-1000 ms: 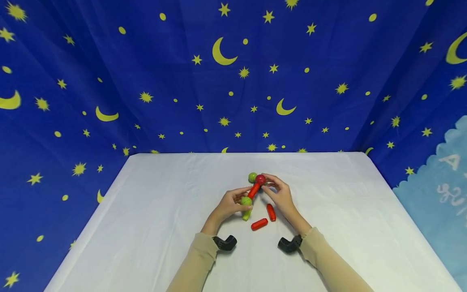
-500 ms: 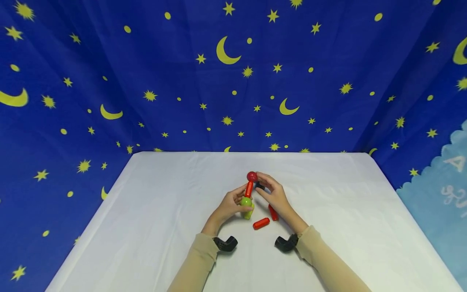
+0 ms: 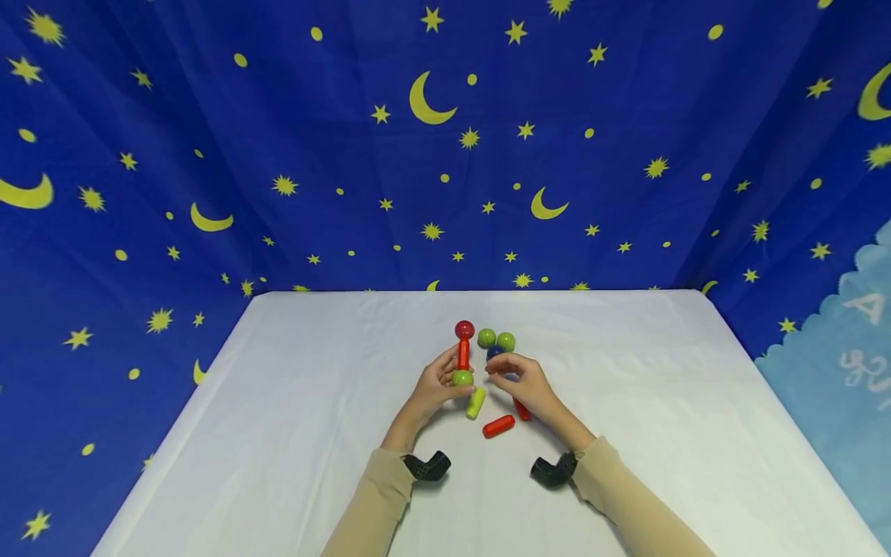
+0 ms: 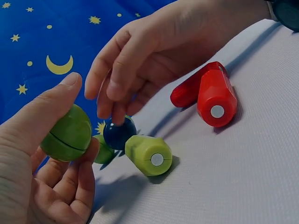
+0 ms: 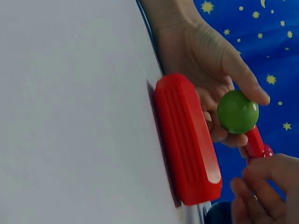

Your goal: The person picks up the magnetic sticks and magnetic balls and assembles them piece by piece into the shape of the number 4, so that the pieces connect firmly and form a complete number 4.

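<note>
A hand could pass along the left and right edges of the white table. Mid-table, the ball-tipped red rod in the left hand and the right hand flank a narrow gap, a lime-green rod at its near end, a blue ball beyond.

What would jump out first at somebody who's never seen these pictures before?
Probably the deep blue backdrop, dotted with yellow moons and stars, which fills the upper part of the head view beyond the white table. Next, likely the bright red rod over the table, with a red ball at its far end and a green ball at its near end, gripped by the left hand.
</note>
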{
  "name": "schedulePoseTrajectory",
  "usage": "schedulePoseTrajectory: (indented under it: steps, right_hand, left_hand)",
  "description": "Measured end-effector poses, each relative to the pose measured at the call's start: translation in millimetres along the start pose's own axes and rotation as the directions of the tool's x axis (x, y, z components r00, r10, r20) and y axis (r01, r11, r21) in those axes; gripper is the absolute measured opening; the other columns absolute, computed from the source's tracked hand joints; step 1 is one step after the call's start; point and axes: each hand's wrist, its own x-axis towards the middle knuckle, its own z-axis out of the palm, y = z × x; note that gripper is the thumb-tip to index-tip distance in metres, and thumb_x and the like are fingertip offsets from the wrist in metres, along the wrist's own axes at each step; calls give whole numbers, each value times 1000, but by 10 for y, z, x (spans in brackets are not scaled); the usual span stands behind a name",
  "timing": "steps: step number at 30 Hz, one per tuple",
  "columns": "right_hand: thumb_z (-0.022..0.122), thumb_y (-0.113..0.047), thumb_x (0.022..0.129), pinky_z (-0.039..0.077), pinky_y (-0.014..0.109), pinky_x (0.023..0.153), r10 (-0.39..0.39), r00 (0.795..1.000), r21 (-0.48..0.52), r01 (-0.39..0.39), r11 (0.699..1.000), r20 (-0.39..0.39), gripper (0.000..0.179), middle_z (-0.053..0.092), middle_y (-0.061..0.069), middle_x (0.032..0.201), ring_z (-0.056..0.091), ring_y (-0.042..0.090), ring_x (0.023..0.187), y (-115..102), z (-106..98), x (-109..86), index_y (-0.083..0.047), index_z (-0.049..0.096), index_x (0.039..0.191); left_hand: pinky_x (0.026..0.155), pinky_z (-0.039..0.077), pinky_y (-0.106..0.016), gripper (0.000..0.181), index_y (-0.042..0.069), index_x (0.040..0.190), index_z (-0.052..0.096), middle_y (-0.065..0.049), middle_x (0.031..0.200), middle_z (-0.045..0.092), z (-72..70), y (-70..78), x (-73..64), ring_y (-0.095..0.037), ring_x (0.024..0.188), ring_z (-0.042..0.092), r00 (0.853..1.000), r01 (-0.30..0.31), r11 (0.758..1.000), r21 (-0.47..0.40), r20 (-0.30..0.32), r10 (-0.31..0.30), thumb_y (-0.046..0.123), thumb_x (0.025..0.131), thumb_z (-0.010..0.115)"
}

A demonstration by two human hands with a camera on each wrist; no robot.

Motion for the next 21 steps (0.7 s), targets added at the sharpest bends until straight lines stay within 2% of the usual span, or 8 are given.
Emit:
schedulePoseTrajectory:
  steps: [3, 8, 13, 15, 21]
  right_hand:
    - [67, -2, 85, 50, 25, 90, 12, 996, -25, -10, 1000, 85, 23, 68, 19, 106, 65, 18, 99, 109, 19, -3, 3, 65, 107]
    - [70, -8, 85, 50, 34, 93, 11, 987, -33, -6, 999, 163, 28, 68, 17, 111, 63, 24, 104, 187, 27, 2, -2, 66, 111]
    - [69, -4, 83, 46, 24, 96, 36, 971, -54, -24, 998, 237, 32, 68, 15, 115, 61, 22, 110, 31, 14, -10, 0, 65, 115]
    - [68, -1, 83, 45, 22, 97, 47, 966, -68, -31, 997, 253, 33, 67, 15, 116, 60, 19, 113, 35, 18, -13, 1, 65, 116]
    - [71, -5, 82, 46, 30, 99, 73, 959, -103, -47, 994, 273, 35, 68, 11, 117, 61, 20, 113, 262, 52, -10, -3, 66, 117]
  left_hand:
    - [86, 47, -13, 84, 8, 151, 25, -30, 135, 48, -2, 4, 9, 0, 98, 58, 1000, 1, 1000, -6, -7, -2, -7, 81, 68]
    - [83, 49, -14, 82, 7, 150, 27, -32, 128, 51, 4, 16, 6, -1, 95, 60, 999, -29, 1000, 7, -36, 29, -1, 81, 70]
    - [81, 49, -14, 81, 4, 149, 26, -32, 127, 51, 44, 197, -66, -1, 94, 59, 999, 5, 1000, -19, -47, -6, -5, 81, 68]
    - [82, 49, -14, 80, 3, 149, 25, -32, 128, 50, 60, 270, -93, -1, 94, 58, 999, 23, 999, -23, -48, -24, -6, 82, 67]
    - [83, 48, -14, 80, -1, 149, 23, -37, 131, 46, 57, 247, -102, 0, 93, 58, 999, 4, 1000, -27, -38, -6, -5, 82, 66]
